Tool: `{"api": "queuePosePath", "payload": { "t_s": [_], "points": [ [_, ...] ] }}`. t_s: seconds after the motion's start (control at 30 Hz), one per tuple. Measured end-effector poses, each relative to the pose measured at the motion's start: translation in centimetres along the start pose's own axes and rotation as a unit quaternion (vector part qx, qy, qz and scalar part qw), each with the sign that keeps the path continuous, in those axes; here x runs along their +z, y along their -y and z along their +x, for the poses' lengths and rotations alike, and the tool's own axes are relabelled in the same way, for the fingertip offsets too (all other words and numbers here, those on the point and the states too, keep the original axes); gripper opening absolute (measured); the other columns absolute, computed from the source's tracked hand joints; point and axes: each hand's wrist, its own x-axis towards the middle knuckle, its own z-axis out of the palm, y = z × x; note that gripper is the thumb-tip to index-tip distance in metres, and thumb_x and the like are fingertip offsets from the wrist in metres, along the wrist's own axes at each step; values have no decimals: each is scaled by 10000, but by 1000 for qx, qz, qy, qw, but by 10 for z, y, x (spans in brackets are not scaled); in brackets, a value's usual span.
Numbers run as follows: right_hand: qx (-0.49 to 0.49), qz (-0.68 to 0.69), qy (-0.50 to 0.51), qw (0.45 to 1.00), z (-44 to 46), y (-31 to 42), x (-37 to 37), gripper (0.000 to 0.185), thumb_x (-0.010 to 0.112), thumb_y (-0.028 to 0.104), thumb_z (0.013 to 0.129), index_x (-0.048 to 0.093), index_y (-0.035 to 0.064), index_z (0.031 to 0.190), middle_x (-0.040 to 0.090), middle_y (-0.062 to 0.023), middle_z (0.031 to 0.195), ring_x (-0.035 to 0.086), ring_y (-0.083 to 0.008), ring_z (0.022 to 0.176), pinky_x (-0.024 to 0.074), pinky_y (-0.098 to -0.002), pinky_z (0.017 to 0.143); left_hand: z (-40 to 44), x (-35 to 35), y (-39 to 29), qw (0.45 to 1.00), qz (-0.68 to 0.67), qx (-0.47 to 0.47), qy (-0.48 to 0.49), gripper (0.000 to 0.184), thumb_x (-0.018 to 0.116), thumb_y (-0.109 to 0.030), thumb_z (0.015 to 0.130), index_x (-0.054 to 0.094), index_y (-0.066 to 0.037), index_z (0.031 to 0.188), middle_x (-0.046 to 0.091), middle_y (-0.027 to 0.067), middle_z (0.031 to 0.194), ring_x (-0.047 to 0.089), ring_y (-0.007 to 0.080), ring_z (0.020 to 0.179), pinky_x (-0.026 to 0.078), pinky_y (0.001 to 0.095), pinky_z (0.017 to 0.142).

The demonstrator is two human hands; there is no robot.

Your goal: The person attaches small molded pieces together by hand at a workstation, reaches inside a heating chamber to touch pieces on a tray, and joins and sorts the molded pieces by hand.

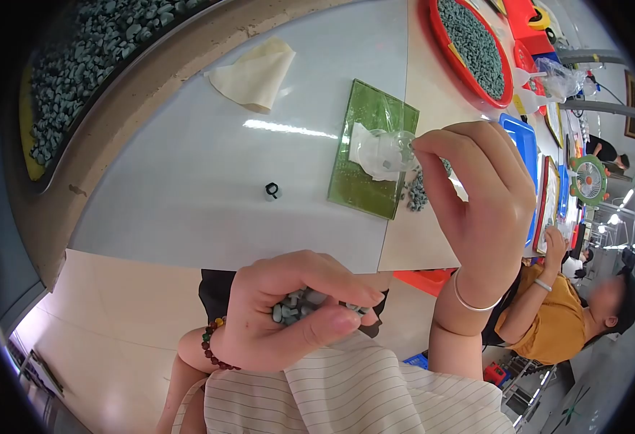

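Left hand point(292, 311), lower centre of the frame: grip curled closed around a handful of small grey-green molded parts point(295, 307), with more showing between the thumb and index fingertip. A beaded bracelet point(209, 345) is at its wrist.

Right hand point(480, 177), right of centre: thumb and index fingertip pressed together at the edge of a clear plastic cup point(397, 150); whether they pinch its rim or a small piece cannot be told. A light bangle point(475, 302) circles the wrist.

The cup sits with crumpled white tissue point(364, 148) on a green glass plate point(350, 184), upper centre, on the counter point(180, 195). A small heap of loose parts point(418, 192) lies just beside the plate's right edge. One dark ring-shaped piece point(272, 191) stands alone left of centre; a cream cloth point(256, 76) lies above it.

Upper left: a dark tray of like parts point(100, 65). Upper right: a red basin point(507, 79) filled with them, and a blue tray point(522, 141) below. Lower right: a co-worker point(548, 318) in a mustard shirt.
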Motion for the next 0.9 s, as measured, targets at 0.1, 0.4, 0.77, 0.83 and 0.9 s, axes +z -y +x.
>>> {"api": "queuePosePath", "payload": {
  "t_s": [0.1, 0.4, 0.77, 0.83, 0.9],
  "points": [
    [1, -3, 2, 1000, -1, 0, 0, 176, 688, -69, 616, 603, 8, 749, 568, -77, 714, 559, -199, 647, 440, -287, 572, 3, 0, 0, 999, 27, 27, 2, 173, 667, -130, 805, 528, -27, 825, 582, 108, 705, 598, 169, 575, 478, 258, 533],
    [227, 543, -77, 805, -53, 23, -6, 107, 600, -73, 660, 614, -35, 759, 637, -103, 780, 576, -158, 699, 441, -239, 580, 1, 3, 11, 986, 123, 114, 4, 250, 666, -78, 782, 463, -22, 916, 579, 102, 660, 585, 141, 550, 446, 227, 497],
    [205, 623, -106, 747, -99, 34, -8, 167, 606, -95, 688, 616, -43, 847, 638, -173, 888, 650, -235, 788, 524, -288, 668, 12, 23, 36, 966, 153, 174, 114, 274, 666, 62, 750, 472, -7, 931, 623, 172, 786, 534, 119, 503, 414, 217, 431],
    [202, 592, -106, 773, -102, 34, -10, 204, 620, -112, 665, 620, -33, 852, 640, -171, 874, 656, -235, 783, 530, -277, 647, 12, 27, 38, 968, 154, 167, 108, 281, 678, 58, 742, 477, -5, 928, 621, 159, 765, 542, 124, 517, 406, 216, 431],
    [197, 566, -108, 794, -103, 32, -12, 217, 625, -118, 654, 621, -29, 853, 641, -165, 869, 656, -236, 792, 535, -279, 654, 12, 29, 39, 967, 166, 160, 111, 283, 688, 54, 735, 484, -5, 922, 621, 150, 750, 548, 128, 526, 397, 215, 429]
  ]
}}
